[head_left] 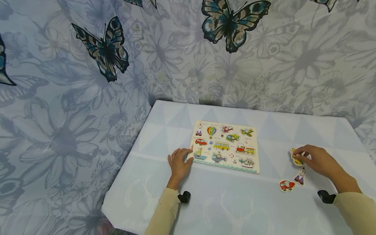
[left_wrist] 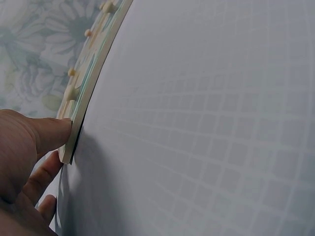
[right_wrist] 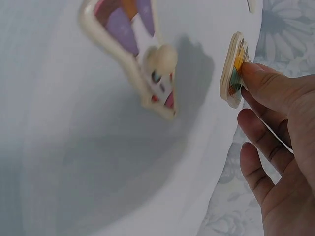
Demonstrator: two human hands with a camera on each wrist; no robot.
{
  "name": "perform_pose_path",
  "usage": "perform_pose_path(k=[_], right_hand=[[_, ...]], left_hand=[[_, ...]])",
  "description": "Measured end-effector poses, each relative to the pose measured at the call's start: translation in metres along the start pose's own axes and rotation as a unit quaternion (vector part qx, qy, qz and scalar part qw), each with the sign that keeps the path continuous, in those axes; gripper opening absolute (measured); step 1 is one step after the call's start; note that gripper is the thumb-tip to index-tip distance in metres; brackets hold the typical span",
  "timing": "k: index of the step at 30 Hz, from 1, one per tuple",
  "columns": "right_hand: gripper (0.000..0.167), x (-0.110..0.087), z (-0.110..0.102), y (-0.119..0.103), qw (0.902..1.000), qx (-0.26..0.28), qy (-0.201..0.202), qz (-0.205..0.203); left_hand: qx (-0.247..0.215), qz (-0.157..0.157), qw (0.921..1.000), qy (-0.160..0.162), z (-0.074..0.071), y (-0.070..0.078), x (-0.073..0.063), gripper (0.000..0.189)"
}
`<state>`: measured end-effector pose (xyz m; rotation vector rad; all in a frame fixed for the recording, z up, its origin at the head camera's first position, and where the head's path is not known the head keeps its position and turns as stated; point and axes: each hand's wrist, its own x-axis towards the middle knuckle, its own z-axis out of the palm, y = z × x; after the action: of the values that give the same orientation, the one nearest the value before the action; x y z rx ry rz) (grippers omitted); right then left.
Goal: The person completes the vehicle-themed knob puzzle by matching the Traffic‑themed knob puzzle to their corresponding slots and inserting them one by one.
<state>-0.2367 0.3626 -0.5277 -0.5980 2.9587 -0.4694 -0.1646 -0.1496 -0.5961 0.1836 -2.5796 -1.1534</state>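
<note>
My left hand (head_left: 180,164) holds the near-left corner of a cream puzzle board (head_left: 227,165); in the left wrist view the thumb presses its edge and wooden knobs stand up from it. The board carries vehicle pictures, among them a yellow bus and a train. Off to the right, my right hand (head_left: 321,161) pinches a yellow puzzle piece (head_left: 296,160) from above; the right wrist view has the piece (right_wrist: 231,73) tilted, thumb at its face. Just below lies a knobbed rocket piece (head_left: 300,177), purple and white, with a red car piece (head_left: 286,185) beside it.
The table (head_left: 205,202) has a pale cloth with triangles and deer heads. A butterfly-and-flower patterned backdrop (head_left: 176,65) rises behind it and along the left. Black wrist cameras (head_left: 184,197) sit at both cream sleeves (head_left: 163,212).
</note>
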Motion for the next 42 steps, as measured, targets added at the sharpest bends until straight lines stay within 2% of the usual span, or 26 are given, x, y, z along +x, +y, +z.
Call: perform_pose_path(k=[13, 20, 28, 42], right_hand=[[0.020, 0.042, 0.005, -0.045, 0.9992, 0.007, -0.025, -0.032], [0.015, 0.066, 0.010, -0.072, 0.9959, -0.011, -0.007, -0.090], [0.013, 0.095, 0.018, -0.109, 0.9889, -0.025, -0.021, -0.145], [0.011, 0.138, 0.044, -0.155, 0.9792, -0.024, -0.053, -0.194]], left_hand=[[-0.001, 0.002, 1.0000, 0.002, 0.001, -0.001, 0.000, 0.026], [-0.003, 0.007, 1.0000, 0.005, 0.001, -0.004, 0.000, 0.027], [-0.005, -0.001, 1.0000, 0.001, 0.001, 0.000, 0.000, 0.025], [0.003, -0.015, 0.9999, -0.007, 0.002, 0.001, 0.002, 0.027]])
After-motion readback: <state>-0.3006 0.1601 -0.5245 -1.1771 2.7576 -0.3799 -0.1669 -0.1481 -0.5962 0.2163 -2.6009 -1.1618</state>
